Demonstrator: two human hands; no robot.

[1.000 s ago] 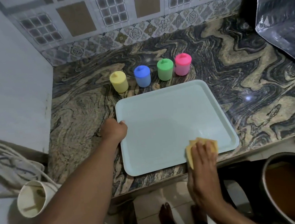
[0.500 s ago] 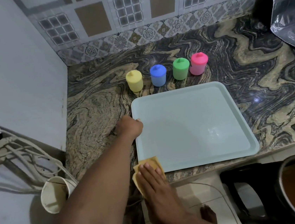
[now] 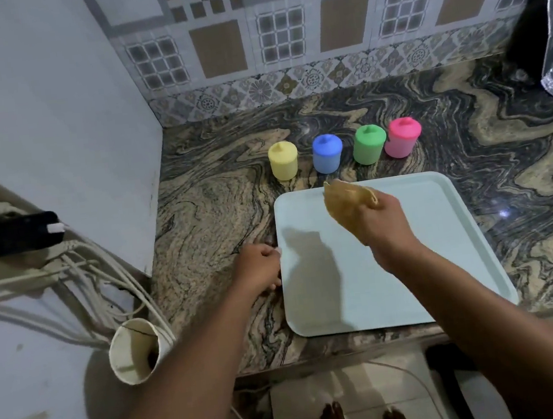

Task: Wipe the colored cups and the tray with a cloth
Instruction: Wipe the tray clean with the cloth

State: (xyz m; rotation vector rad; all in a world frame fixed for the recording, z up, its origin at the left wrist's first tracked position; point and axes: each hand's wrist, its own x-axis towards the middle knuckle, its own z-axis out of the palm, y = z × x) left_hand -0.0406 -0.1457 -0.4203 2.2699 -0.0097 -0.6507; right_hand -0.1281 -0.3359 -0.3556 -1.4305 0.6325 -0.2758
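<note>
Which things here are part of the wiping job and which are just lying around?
Job:
cloth
tray
yellow cup
blue cup
green cup
pink cup

Lying about:
paper cup
cables

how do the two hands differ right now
The right hand grips a yellow cloth and is raised over the tray; the left hand holds no cloth and rests at the tray's left edge. The right reaches further toward the cups. Both are bare.
</note>
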